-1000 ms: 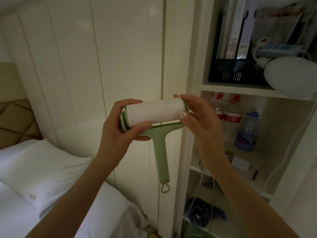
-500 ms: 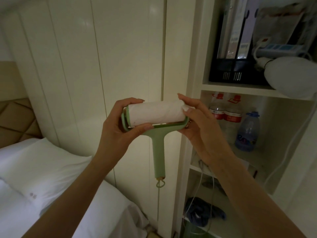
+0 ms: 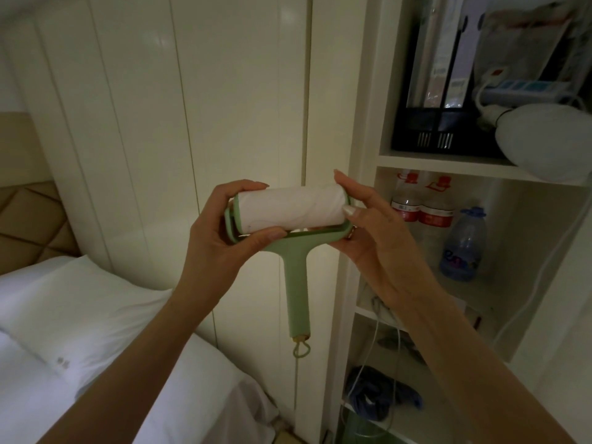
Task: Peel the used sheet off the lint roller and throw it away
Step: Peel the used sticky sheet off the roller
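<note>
- Hanging in mid-air in front of the white panelled wardrobe door, the pale green plastic lint roller lies with its white paper roll level and its handle pointing straight down, a small loop at the handle's end.
- At the roller's left end, the left hand is closed on the lint roller: fingers curl over the top of the green end cap, thumb pressed along the lower front edge of the roll.
- At the roller's right end, the right hand also grips the lint roller: the thumb tip rests on the roll's right edge, the other fingers wrapping behind the frame.
- No lifted edge of the outer sheet can be made out on the roll.
- Below and left of the roller lies a white pillow on a white bed, well apart from it.
- Right of the roller stands a white open shelf unit, its upright near the right hand's knuckles; plastic water bottles sit inside.
- Under the handle, open air reaches down along the door.
</note>
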A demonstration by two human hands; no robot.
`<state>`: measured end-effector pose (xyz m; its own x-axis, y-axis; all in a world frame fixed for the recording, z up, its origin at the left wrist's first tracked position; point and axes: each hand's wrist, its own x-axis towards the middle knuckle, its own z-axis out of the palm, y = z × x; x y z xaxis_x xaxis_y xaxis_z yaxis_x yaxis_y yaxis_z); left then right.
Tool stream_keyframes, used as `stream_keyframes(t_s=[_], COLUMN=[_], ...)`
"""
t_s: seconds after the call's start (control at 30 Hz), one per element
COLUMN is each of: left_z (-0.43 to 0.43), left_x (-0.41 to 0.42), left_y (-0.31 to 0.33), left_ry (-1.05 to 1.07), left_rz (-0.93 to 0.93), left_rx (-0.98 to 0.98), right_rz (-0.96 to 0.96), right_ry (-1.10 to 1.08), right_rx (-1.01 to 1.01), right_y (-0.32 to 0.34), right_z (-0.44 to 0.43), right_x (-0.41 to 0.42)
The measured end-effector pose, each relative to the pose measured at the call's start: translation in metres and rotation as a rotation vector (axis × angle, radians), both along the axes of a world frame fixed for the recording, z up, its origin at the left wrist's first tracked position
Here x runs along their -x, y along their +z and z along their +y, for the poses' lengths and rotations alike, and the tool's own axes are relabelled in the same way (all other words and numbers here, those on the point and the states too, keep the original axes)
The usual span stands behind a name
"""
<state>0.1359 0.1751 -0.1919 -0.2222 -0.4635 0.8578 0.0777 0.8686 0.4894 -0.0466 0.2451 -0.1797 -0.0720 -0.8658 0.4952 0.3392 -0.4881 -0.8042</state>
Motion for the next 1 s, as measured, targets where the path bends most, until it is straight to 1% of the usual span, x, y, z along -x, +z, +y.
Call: stream_keyframes(t_s=[0.57,0.87,1.0], left_z=[0.0004,0.005,0.0049], left_x=[-0.0028,-0.0004,-0.0015], left_y=[-0.0014,-0.0006,-0.0005], left_ry=[0.019,0.055,0.046], left_rz=[0.003,0.001,0.0], left_rx=[-0.021,0.044,0.043], right_rz=[-0.014,-0.041,-0.061], right_ry=[0.053,-0.045,-0.007], right_rx=[-0.035,-0.04,-0.037], right_y=[-0.0013,0.0046,0.0043], right_z=[0.0015,0.0039,0.0049], right_x=[-0.0017,-0.0077,-0.0083])
